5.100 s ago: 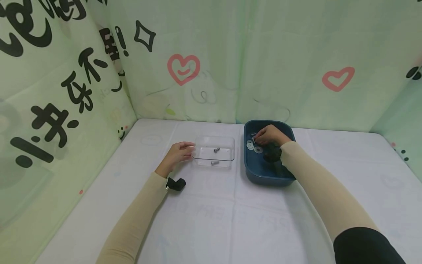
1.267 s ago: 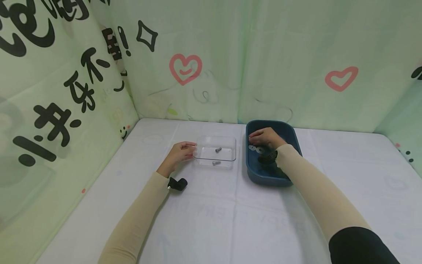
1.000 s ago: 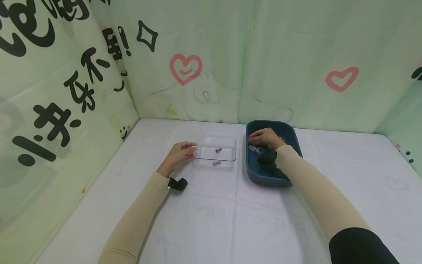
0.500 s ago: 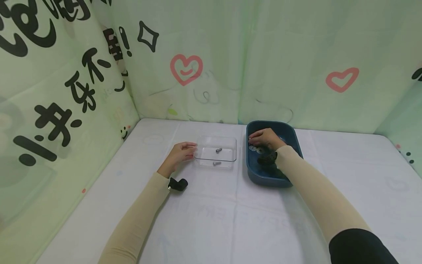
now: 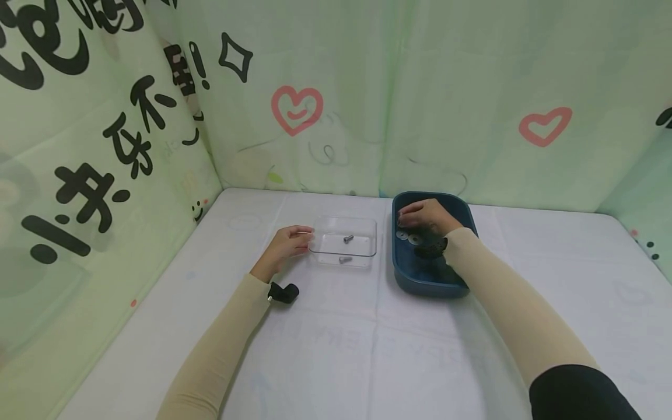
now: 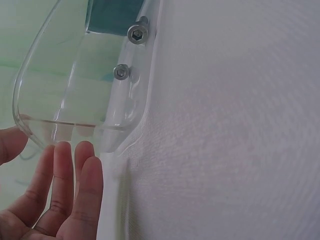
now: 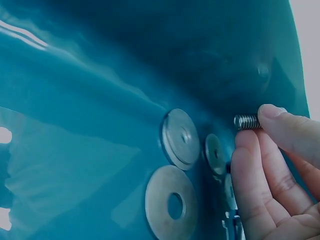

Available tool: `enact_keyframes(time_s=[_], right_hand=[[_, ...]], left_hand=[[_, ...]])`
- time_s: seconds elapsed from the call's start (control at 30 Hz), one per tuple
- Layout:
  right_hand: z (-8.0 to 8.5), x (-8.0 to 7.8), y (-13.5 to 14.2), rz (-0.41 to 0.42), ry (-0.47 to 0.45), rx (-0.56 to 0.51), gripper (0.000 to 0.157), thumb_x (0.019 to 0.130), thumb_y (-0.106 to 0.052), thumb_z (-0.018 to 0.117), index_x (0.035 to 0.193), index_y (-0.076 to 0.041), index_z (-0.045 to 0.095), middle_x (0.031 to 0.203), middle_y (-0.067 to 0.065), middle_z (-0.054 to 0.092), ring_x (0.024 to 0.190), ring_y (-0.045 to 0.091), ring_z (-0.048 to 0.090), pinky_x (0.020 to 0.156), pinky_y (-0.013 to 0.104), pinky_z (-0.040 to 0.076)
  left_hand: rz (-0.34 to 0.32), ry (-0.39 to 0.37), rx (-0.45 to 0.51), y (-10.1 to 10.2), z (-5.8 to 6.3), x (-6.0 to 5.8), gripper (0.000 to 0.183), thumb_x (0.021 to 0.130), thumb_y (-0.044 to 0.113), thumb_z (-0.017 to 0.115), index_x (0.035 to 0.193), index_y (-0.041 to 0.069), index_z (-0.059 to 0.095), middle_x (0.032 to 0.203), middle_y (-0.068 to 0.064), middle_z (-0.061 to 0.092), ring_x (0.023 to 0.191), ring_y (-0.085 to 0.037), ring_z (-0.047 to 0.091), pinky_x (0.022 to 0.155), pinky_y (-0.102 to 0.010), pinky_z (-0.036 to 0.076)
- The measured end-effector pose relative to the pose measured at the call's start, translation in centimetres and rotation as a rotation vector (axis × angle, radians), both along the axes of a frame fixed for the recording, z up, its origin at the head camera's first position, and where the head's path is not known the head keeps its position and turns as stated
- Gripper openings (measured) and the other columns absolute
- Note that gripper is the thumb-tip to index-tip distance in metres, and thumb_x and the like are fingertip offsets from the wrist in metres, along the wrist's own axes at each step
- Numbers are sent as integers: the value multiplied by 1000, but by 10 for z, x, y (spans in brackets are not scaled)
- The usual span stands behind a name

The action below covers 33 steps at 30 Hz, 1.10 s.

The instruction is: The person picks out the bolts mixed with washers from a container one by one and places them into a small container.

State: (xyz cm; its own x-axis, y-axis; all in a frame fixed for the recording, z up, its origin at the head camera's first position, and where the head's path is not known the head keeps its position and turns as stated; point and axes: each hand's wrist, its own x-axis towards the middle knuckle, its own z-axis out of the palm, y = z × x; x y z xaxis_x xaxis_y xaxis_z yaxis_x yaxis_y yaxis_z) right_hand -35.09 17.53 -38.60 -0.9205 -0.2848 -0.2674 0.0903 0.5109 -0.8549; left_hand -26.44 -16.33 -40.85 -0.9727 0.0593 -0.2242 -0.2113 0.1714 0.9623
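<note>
At the left end of a clear plastic box (image 5: 368,240), my left hand (image 5: 280,251) touches the wall with nearly straight fingers. Two metal screws lie inside the box, one screw (image 6: 137,33) larger-looking than the other screw (image 6: 121,72) in the left wrist view; both have hex sockets. My right hand (image 5: 427,214) is inside the dark blue bin (image 5: 427,288), near its back left. Between thumb and fingers it pinches a screw (image 7: 246,122), whose threaded end shows while the head is hidden. Flat washers (image 7: 172,202) lie beneath and beside that hand.
The box and bin stand side by side on a white tablecloth (image 5: 336,350), a narrow gap between them. More small metal pieces (image 7: 231,225) sit in the bin, partly hidden by the fingers. Green printed curtains (image 5: 446,87) enclose the back and sides.
Since half a second ago my right hand has risen slightly and shifted a little right within the bin. My left hand and the clear box stay put.
</note>
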Motion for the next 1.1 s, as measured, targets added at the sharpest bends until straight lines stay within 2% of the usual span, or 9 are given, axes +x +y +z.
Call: enact_keyframes(time_s=[0.23,0.47,0.77,0.97,1.1], right_hand=[[6,-1,5,3,0,-18,40,92,-15,60,127,5,54,127,20,59,115,33,58,104,43,44],[14,1,9,0,-18,1,45,92,-21,61,129,2,53,131,18,56,120,33,55,110,53,32],[22,5,10,-17,-37,-67,46,93,-16,59,132,5,49,132,20,55,121,34,53,107,43,40],[26,7,11,-18,-49,-70,48,94,-17,57,136,4,45,141,24,43,127,37,46,110,43,36],[28,8,12,-18,-40,-76,49,93,-18,59,135,2,46,141,23,44,127,36,47,112,44,34]], left_hand=[[-2,1,1,0,-1,0,38,93,11,56,129,-3,52,123,-18,58,81,-7,59,80,-22,54],[4,-5,-13,0,-1,1,38,94,12,56,129,-2,52,125,-18,57,83,-6,58,84,-24,54],[-4,-4,-20,-1,-4,-1,38,94,12,55,129,-2,52,128,-20,55,82,-8,57,82,-21,54],[-5,0,-36,-1,-4,-1,38,94,13,55,129,-1,52,130,-20,54,85,-10,57,90,-28,53],[-6,-5,-39,-2,-5,-1,39,94,14,55,130,-1,51,132,-20,53,87,-11,57,96,-33,51]])
